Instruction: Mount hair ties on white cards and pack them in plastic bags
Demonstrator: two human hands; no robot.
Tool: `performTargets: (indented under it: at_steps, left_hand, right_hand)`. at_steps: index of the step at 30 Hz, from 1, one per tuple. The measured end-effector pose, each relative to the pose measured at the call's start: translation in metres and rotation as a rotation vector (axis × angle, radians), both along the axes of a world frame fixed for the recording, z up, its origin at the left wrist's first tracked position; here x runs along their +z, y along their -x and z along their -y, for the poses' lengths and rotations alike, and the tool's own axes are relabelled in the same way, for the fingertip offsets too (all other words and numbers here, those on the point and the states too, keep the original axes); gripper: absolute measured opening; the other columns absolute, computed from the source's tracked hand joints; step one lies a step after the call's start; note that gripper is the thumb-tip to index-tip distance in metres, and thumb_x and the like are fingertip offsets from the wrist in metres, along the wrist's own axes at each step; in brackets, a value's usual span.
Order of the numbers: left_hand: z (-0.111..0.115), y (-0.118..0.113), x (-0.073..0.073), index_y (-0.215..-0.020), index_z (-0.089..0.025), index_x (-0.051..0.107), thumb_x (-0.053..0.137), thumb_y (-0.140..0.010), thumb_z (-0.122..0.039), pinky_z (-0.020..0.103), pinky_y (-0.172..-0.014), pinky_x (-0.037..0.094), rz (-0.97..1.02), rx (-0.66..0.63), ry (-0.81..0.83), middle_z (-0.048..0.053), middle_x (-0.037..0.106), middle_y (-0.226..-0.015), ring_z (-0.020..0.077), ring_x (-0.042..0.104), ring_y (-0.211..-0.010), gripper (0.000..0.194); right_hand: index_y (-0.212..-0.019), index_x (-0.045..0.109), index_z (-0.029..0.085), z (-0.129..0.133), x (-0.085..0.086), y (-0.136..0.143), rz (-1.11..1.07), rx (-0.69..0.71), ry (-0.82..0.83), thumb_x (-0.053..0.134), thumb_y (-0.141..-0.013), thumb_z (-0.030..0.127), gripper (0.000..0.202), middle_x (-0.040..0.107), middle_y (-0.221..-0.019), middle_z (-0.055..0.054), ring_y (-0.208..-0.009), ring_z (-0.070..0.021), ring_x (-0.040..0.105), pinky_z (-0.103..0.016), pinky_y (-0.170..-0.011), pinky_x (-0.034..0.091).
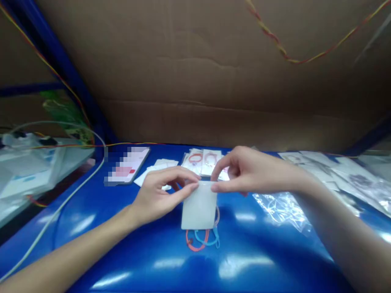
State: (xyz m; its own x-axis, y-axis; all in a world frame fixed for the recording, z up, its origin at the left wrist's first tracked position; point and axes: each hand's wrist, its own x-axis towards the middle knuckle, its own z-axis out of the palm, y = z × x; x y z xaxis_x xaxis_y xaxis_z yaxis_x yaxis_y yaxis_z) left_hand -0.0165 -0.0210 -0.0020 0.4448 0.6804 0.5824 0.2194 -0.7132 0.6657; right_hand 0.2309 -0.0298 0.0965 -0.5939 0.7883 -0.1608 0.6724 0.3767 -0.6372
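Note:
Between my two hands is a small white card (199, 207), its plain side facing me. My left hand (159, 191) pinches its upper left corner with thumb and fingertips. At the upper right corner, my right hand (247, 171) grips the same top edge between thumb and index finger. Below the card's lower edge show a red cord bracelet (195, 249) and a light blue cord bracelet (211, 244). A pinkish cord loop (218, 216) peeks out on the right. The card covers the rest of these loops, so I cannot tell whether they are attached to it.
Behind my hands lie packets with bracelets (195, 158) and white cards (157, 167). A partly pixelated phone (137, 162) rests left of them on the blue table (128, 252). Clear plastic bags (284, 209) and more packets (351, 175) are at right. A pale cable (61, 207) runs along the left.

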Motion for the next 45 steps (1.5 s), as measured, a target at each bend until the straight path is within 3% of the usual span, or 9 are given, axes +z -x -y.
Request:
performTargets:
  at_steps: [5, 11, 21, 26, 33, 38, 40, 43, 45]
  left_hand:
    - [0.005, -0.005, 0.0, -0.09, -0.02, 0.077, 0.074, -0.087, -0.026, 0.022, -0.054, 0.058, 0.088, 0.03, 0.257, 0.005, 0.079, -0.091, 0.0174, 0.073, -0.071, 0.007]
    - [0.006, -0.01, 0.001, -0.089, -0.019, 0.073, 0.079, -0.082, -0.03, 0.022, -0.042, 0.057, 0.23, -0.01, 0.54, -0.001, 0.073, -0.069, 0.0132, 0.065, -0.044, 0.015]
    - [0.001, -0.007, 0.0, -0.088, -0.018, 0.075, 0.082, -0.079, -0.028, 0.02, -0.043, 0.056, 0.162, -0.036, 0.544, -0.001, 0.071, -0.063, 0.0128, 0.065, -0.044, 0.015]
    - [0.001, -0.006, 0.003, -0.086, -0.018, 0.075, 0.083, -0.078, -0.027, 0.02, -0.041, 0.054, 0.169, -0.027, 0.543, -0.002, 0.071, -0.062, 0.0132, 0.065, -0.043, 0.014]
    - [-0.001, -0.006, 0.006, -0.086, -0.019, 0.075, 0.083, -0.078, -0.028, 0.021, -0.041, 0.055, 0.19, -0.004, 0.545, -0.001, 0.074, -0.067, 0.0135, 0.066, -0.043, 0.015]
    - [-0.001, -0.007, 0.009, -0.09, -0.017, 0.075, 0.082, -0.078, -0.028, 0.023, -0.05, 0.06, 0.248, 0.045, 0.476, 0.004, 0.078, -0.083, 0.0166, 0.073, -0.059, 0.017]
    - [-0.001, -0.007, 0.01, -0.1, -0.017, 0.072, 0.082, -0.078, -0.028, 0.023, -0.051, 0.061, 0.294, 0.059, 0.477, 0.005, 0.079, -0.087, 0.0178, 0.074, -0.063, 0.027]
    - [-0.001, -0.007, 0.012, -0.128, -0.021, 0.055, 0.084, -0.076, -0.027, 0.023, -0.05, 0.061, 0.377, 0.1, 0.497, 0.004, 0.079, -0.089, 0.018, 0.074, -0.062, 0.06]
    - [-0.001, -0.007, 0.014, -0.136, -0.022, 0.046, 0.086, -0.074, -0.026, 0.023, -0.049, 0.06, 0.401, 0.118, 0.509, 0.002, 0.078, -0.085, 0.018, 0.074, -0.061, 0.074]
  right_hand:
    - [-0.105, 0.078, 0.017, -0.003, -0.006, 0.003, 0.01, 0.073, 0.071, 0.071, -0.087, 0.047, 0.036, 0.066, -0.053, 0.001, -0.045, -0.0112, 0.057, -0.018, -0.042, 0.035]
    - [-0.09, 0.08, 0.016, -0.007, -0.007, 0.002, -0.075, 0.074, -0.049, 0.068, -0.091, 0.032, 0.021, 0.068, -0.061, 0.0, -0.05, -0.0095, 0.056, -0.02, -0.046, 0.035]
    - [-0.07, 0.065, 0.014, -0.008, -0.013, 0.005, -0.072, 0.174, 0.032, 0.055, -0.099, 0.032, 0.036, 0.06, -0.056, 0.001, -0.046, -0.0076, 0.049, -0.019, -0.045, 0.037]
    - [-0.094, 0.07, 0.017, -0.008, -0.015, 0.002, -0.049, 0.174, 0.18, 0.062, -0.095, 0.048, 0.032, 0.065, -0.062, 0.001, -0.045, -0.0097, 0.055, -0.018, -0.04, 0.039]
    - [-0.09, 0.08, 0.016, -0.013, -0.013, 0.001, -0.225, 0.046, -0.134, 0.072, -0.088, 0.036, 0.022, 0.072, -0.068, -0.001, -0.056, -0.0115, 0.063, -0.018, -0.047, 0.043]
    - [-0.087, 0.079, 0.015, -0.016, -0.018, 0.002, -0.325, 0.025, -0.135, 0.074, -0.086, 0.031, 0.016, 0.076, -0.077, -0.003, -0.068, -0.0158, 0.07, -0.022, -0.058, 0.051]
    - [-0.103, 0.075, 0.016, -0.018, -0.023, 0.003, -0.445, -0.034, -0.1, 0.08, -0.081, 0.031, 0.027, 0.078, -0.083, -0.005, -0.07, -0.0182, 0.073, -0.023, -0.057, 0.053]
    - [-0.137, 0.054, 0.019, -0.022, -0.031, 0.005, -0.589, -0.166, -0.039, 0.087, -0.074, 0.031, 0.073, 0.079, -0.082, -0.005, -0.066, -0.0206, 0.075, -0.022, -0.048, 0.052]
    - [-0.14, 0.052, 0.018, -0.026, -0.035, 0.005, -0.58, -0.204, 0.014, 0.089, -0.072, 0.032, 0.079, 0.079, -0.077, -0.004, -0.063, -0.0207, 0.075, -0.021, -0.045, 0.051]
